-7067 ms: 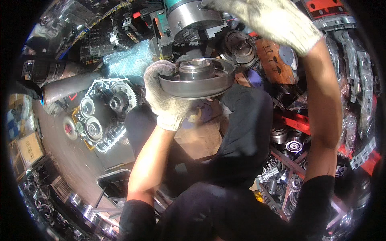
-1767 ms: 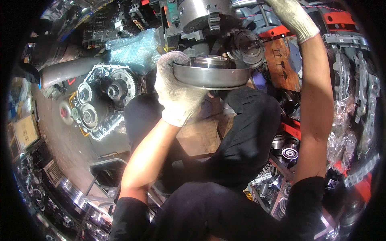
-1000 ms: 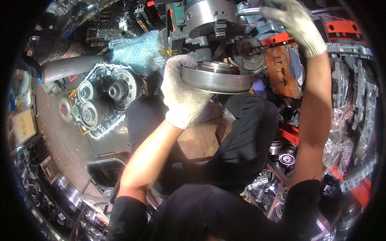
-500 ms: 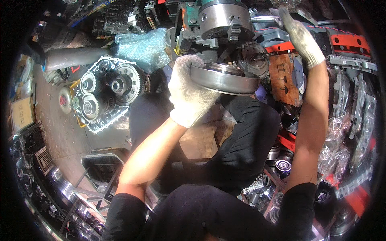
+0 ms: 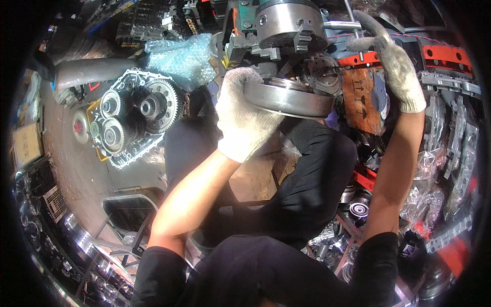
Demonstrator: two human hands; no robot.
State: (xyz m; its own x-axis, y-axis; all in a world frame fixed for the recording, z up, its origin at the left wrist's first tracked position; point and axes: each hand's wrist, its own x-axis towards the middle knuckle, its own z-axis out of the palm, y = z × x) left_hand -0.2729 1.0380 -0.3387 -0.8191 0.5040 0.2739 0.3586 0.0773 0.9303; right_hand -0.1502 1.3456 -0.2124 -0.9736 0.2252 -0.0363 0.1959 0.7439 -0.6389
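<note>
While the left hand (image 5: 244,118), in a white knit glove, clasps the rim of a shallow round steel drum (image 5: 289,98) just above the middle of the frame, the right hand (image 5: 391,61), gloved the same way, is closed round a steel handle bar (image 5: 341,24) at the upper right. The drum sits held up just below and in front of the lathe chuck (image 5: 290,21) at the top centre, not yet seated in it as far as I can judge. This looks like the mounting step: the part is being offered to the chuck while the other hand works the handle. The next move, I would say, calls for lining the drum square with the chuck face and keeping it steady until something grips it.

Counting what shows: two gloved hands, one drum, one chuck, one handle bar. At the left of the frame lies one open gearbox housing (image 5: 134,123) with three gears showing, and above it one crumpled clear plastic bag (image 5: 176,56). One rusty plate (image 5: 360,100) stands at the right of the drum.
</note>
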